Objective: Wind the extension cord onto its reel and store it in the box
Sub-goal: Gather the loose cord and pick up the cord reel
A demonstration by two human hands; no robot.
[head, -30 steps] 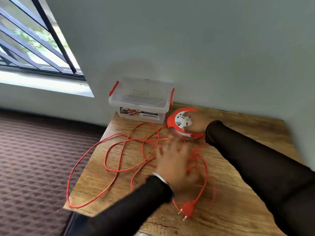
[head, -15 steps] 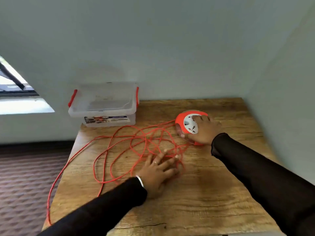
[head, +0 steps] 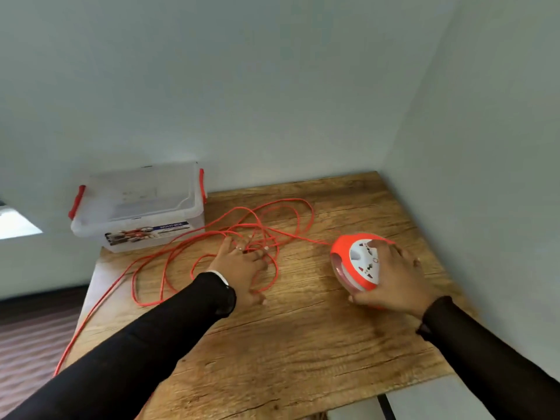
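Head view: one frame, wooden table (head: 303, 344) looked down upon.
Reel (head: 354, 265): tilted on edge, grasped by right hand (head: 394, 277).
Cord (head: 272, 225): loose tangle at 9 o'clock of reel; one strand led to it.
Left hand (head: 239, 265): fingers spread flat on tangle.
Box (head: 136, 213): lidded, at 10 o'clock.

An orange cord (head: 230, 234) sprawls in loose loops over the tabletop, its orange-and-white reel (head: 354, 265) tilted at right, the lidded clear box (head: 136, 207) back left.
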